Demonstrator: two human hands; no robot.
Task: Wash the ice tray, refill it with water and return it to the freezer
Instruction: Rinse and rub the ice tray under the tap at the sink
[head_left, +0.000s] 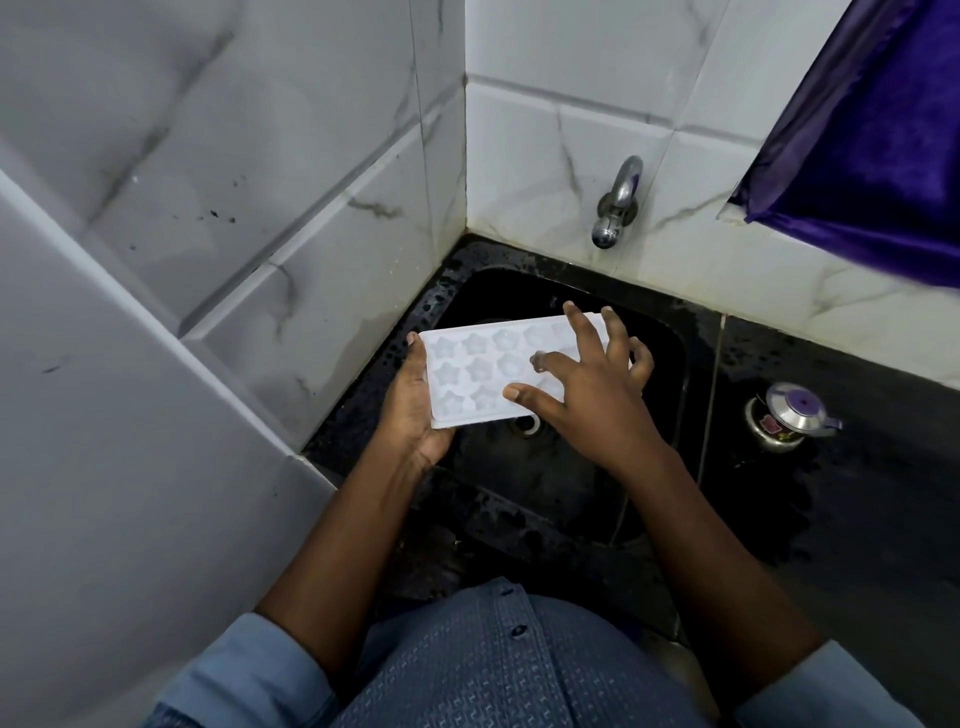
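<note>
The left hand (415, 415) grips the left end of the white tray (483, 371), held over the black sink (660, 332) below the tap (615, 205). The right hand (597, 400) lies spread on the tray's top, fingers straight.

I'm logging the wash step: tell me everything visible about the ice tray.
The ice tray is a white, translucent plastic rectangle with three rows of star-shaped cavities facing up. It is held over the black sink. The left hand grips its left end; the right hand rests spread fingers on its right part.
</note>
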